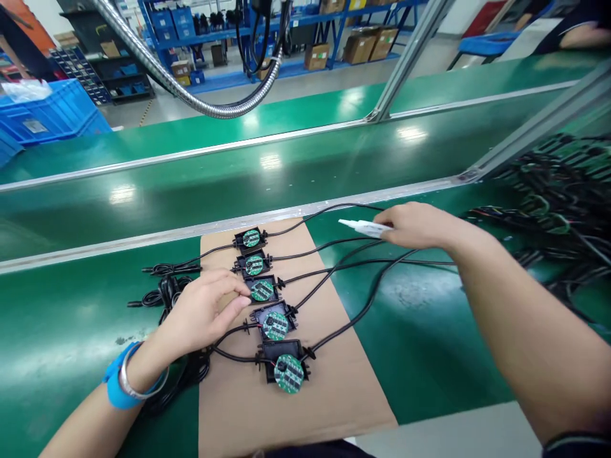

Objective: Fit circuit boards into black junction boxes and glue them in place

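Observation:
Several black plastic housings, each with a round green circuit board and black cables, lie in a column on a brown cardboard sheet. My left hand has thumb and fingers at the left edge of the middle housing, pinched close to its cable end; what is between the fingertips is hidden. Nearest me, one circuit board tilts over the front edge of its housing. My right hand grips a white tube with a narrow nozzle, held right of the cardboard with its tip toward the left.
Coiled black cables lie left of the cardboard. A heap of dark wire harnesses fills the right side. A metal rail runs behind the cardboard, and a flexible metal conduit hangs above. Blue crates stand far left.

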The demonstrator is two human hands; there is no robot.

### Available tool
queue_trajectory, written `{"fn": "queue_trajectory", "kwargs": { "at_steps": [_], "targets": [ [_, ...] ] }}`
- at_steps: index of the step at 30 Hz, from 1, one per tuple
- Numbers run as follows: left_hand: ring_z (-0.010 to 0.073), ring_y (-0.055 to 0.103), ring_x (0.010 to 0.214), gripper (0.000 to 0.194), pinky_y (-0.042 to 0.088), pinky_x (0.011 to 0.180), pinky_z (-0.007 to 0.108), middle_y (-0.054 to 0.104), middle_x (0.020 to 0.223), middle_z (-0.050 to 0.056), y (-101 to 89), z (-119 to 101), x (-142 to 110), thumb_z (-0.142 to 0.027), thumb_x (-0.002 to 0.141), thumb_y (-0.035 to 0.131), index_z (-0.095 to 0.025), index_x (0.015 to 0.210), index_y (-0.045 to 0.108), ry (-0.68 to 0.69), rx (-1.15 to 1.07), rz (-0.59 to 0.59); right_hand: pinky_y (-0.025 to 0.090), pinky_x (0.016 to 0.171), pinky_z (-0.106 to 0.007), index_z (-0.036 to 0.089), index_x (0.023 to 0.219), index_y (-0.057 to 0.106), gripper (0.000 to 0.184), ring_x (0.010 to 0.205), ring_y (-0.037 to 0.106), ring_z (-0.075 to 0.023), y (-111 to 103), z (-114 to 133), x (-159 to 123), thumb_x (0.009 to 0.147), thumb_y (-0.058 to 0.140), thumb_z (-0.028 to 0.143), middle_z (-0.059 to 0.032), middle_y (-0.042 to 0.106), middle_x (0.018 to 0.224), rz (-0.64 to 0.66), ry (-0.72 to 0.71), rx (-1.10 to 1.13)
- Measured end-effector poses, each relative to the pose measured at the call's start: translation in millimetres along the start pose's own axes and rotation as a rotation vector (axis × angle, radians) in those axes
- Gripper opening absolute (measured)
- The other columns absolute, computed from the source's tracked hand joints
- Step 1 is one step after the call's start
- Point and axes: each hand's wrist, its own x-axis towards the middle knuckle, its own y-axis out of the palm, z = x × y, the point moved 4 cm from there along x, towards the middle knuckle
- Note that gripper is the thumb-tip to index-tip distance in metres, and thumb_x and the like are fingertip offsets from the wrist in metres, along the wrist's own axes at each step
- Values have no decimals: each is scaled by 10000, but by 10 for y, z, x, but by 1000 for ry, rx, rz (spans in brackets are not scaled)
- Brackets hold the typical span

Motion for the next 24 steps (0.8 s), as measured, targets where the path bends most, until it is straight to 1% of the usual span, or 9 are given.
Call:
{"fn": "queue_trajectory", "kwargs": {
  "at_steps": [2, 5, 7, 9, 11, 14, 16, 19, 24],
  "targets": [
    [184, 664, 938, 175, 516, 858, 337, 716, 1010, 41, 86, -114, 122, -286, 943, 552, -201, 1026, 681, -31, -105, 54, 376, 633, -299, 173, 900, 681, 185, 710, 573, -195, 34, 254, -218, 850, 597, 330, -79, 676, 815, 14, -174, 245],
    [182, 679, 919, 282, 537, 805, 320, 717, 1079, 72, 302, -282, 316, -314, 924, 583, -173, 1164, 623, -75, -338, 131, 454, 609, -291, 181, 823, 613, 393, 665, 571, -175, 189, 775, -451, 750, 723, 551, -48, 637, 755, -37, -432, 924],
    [184, 681, 910, 297, 545, 777, 310, 714, 1083, 86, 444, -350, 399, -351, 924, 593, -163, 1154, 609, -77, -482, 140, 497, 603, -296, 193, 794, 588, 433, 653, 577, -164, 315, 1100, -536, 697, 787, 565, -38, 630, 751, -120, -528, 1236],
    [181, 675, 846, 260, 548, 733, 305, 713, 987, 79, 529, -350, 420, -388, 927, 589, -158, 1045, 618, -101, -588, 75, 514, 609, -288, 197, 798, 590, 407, 666, 583, -152, 398, 1360, -595, 726, 790, 544, -35, 635, 776, -240, -596, 1356],
    [158, 651, 734, 287, 544, 668, 290, 689, 871, 55, 548, -300, 386, -439, 915, 598, -156, 962, 605, -162, -693, -35, 492, 571, -263, 196, 794, 582, 379, 630, 556, -131, 423, 1543, -645, 778, 758, 532, -19, 611, 745, -330, -646, 1336],
    [112, 605, 608, 425, 521, 579, 248, 649, 798, 25, 511, -221, 302, -550, 844, 669, -153, 972, 588, -253, -865, -145, 388, 463, -227, 196, 754, 540, 376, 529, 476, -106, 406, 1736, -704, 878, 646, 534, 15, 535, 630, -328, -716, 1122],
    [95, 582, 551, 528, 499, 522, 225, 627, 754, 11, 473, -181, 263, -622, 776, 717, -152, 972, 580, -295, -957, -173, 357, 457, -224, 199, 728, 513, 383, 522, 478, -109, 374, 1828, -746, 945, 541, 513, 14, 534, 601, -359, -783, 968],
    [97, 578, 523, 604, 503, 504, 224, 605, 688, 0, 431, -149, 231, -709, 740, 705, -153, 930, 564, -286, -1061, -160, 393, 503, -235, 204, 738, 499, 358, 536, 521, -113, 339, 1935, -795, 1004, 426, 433, 5, 587, 611, -466, -859, 886],
    [83, 545, 492, 544, 471, 471, 200, 576, 659, -8, 377, -107, 138, -699, 874, 550, -157, 895, 572, -226, -864, -229, 379, 491, -248, 198, 737, 505, 349, 515, 484, -114, 390, 2083, -782, 1002, 416, 407, 5, 550, 589, -520, -847, 889]
  ]
}}
